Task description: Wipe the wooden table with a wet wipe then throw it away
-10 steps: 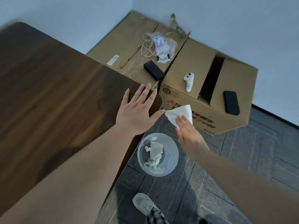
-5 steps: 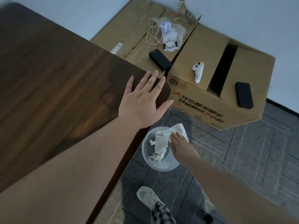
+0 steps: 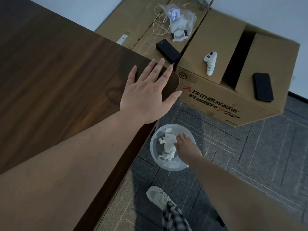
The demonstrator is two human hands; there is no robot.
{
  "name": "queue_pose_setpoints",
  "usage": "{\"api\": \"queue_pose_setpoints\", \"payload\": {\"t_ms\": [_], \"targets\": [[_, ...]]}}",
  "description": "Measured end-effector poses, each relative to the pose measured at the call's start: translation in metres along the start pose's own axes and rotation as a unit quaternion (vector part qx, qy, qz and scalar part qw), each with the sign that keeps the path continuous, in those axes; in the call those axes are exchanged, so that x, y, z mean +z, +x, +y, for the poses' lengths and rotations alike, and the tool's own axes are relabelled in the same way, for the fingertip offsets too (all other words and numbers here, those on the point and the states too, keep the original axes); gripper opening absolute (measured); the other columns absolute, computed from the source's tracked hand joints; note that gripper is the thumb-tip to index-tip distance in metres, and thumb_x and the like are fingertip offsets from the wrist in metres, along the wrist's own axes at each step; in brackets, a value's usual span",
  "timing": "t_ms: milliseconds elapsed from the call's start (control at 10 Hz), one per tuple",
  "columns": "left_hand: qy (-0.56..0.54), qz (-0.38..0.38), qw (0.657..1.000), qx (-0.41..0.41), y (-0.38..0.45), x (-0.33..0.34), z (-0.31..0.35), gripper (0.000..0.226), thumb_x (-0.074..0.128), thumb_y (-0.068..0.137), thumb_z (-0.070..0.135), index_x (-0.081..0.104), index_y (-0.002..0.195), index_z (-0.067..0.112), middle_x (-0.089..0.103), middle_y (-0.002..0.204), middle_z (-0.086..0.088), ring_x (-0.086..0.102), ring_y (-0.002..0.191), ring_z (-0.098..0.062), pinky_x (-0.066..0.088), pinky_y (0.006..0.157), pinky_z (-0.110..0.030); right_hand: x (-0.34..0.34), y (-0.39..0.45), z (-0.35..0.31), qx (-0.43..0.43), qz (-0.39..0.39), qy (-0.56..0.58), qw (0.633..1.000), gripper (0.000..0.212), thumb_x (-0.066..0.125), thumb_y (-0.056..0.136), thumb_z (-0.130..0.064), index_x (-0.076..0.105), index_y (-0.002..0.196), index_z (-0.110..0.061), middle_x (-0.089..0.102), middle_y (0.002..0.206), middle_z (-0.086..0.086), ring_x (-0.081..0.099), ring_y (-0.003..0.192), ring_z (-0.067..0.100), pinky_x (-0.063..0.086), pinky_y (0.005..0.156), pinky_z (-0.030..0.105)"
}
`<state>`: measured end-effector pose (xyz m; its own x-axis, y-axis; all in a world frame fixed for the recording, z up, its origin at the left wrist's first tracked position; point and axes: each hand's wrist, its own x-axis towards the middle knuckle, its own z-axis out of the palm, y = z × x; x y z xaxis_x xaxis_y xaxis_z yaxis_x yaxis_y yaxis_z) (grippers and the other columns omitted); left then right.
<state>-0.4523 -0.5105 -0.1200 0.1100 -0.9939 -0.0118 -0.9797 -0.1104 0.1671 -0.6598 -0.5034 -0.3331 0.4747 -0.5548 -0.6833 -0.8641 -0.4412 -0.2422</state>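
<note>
The dark wooden table (image 3: 58, 77) fills the left of the head view. My left hand (image 3: 148, 92) lies flat on its rounded corner, fingers spread and holding nothing. A clear round plastic bin (image 3: 156, 157) stands on the floor beside the table edge, with crumpled white wipes (image 3: 167, 145) inside. My right hand (image 3: 186, 147) reaches down into the bin, its fingertips resting on the white wipes. The wet wipe it carried is not separately visible under the hand, and I cannot tell whether the fingers still grip it.
Cardboard boxes (image 3: 215, 35) stand against the wall beyond the table corner. On them lie a white controller (image 3: 210, 63), a black phone (image 3: 263, 86), a black box (image 3: 168, 50) and a plastic bag with a cord (image 3: 179, 22). My shoe (image 3: 158, 196) stands on the grey tiled floor.
My right hand has dropped with the wipe from in front of the box down into the bin. The left hand stays flat on the table corner.
</note>
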Motion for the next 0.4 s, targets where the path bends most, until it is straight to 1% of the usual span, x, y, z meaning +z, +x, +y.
{"api": "queue_pose_setpoints", "payload": {"t_ms": [100,200,300,400], "targets": [[0.003,0.000,1.000,0.001,-0.001,-0.001,0.001,0.071,0.018,0.091,0.066,0.009,0.151,0.028,0.006,0.161,0.002,0.001,0.147,-0.014,0.000,0.117,-0.048,0.001,-0.001,-0.001,-0.002,0.007,0.002,1.000,0.056,0.013,0.103,-0.035,0.009,0.150,-0.006,0.001,0.160,0.007,-0.004,0.147,0.019,0.000,0.118,0.033],[0.003,-0.007,1.000,-0.001,-0.001,-0.003,0.001,0.071,0.018,0.091,0.065,0.009,0.151,0.028,0.005,0.161,0.002,0.001,0.147,-0.014,0.000,0.117,-0.048,0.003,0.001,0.000,-0.019,-0.005,-0.013,1.000,0.056,0.014,0.103,-0.036,0.008,0.150,-0.007,0.000,0.160,0.006,-0.006,0.147,0.019,-0.001,0.119,0.033],[0.009,-0.006,1.000,-0.001,0.000,-0.003,0.001,0.071,0.019,0.091,0.066,0.008,0.151,0.029,0.005,0.161,0.003,0.001,0.147,-0.014,0.000,0.117,-0.048,0.010,0.002,0.002,-0.024,-0.018,-0.055,0.998,0.063,0.016,0.101,-0.045,0.003,0.151,-0.008,-0.004,0.160,0.005,-0.010,0.146,0.018,-0.004,0.118,0.034],[0.011,-0.015,1.000,-0.006,0.000,-0.004,0.002,0.071,0.019,0.091,0.066,0.010,0.151,0.029,0.006,0.161,0.003,0.002,0.147,-0.014,0.001,0.117,-0.048,0.020,0.004,-0.003,-0.047,-0.029,-0.058,0.997,0.070,0.019,0.099,-0.052,0.000,0.151,-0.010,-0.005,0.160,0.003,-0.011,0.146,0.017,-0.004,0.119,0.036]]}}
